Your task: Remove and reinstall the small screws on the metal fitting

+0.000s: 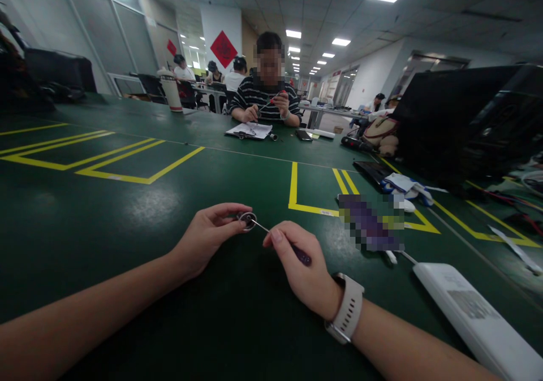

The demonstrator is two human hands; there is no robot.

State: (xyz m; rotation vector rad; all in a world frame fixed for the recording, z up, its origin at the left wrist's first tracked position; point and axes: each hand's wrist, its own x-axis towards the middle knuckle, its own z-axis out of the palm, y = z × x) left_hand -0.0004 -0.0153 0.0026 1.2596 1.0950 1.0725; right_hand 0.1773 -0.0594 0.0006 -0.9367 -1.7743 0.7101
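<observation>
Tabletop is running left past yellow tape, giving room; from afar, I'm pinching a small metal ring in the left hand, while the right hand is gripping a purple-handled tool, tip at the ring; a white block is hemming its right.

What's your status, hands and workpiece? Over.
Left hand pinching small round metal part. Right hand holding purple-handled screwdriver, tip at the part's opening. Nothing visible blocking the screwdriver.

Left hand pinched and right hand curled, both forearms angle inward.
</observation>
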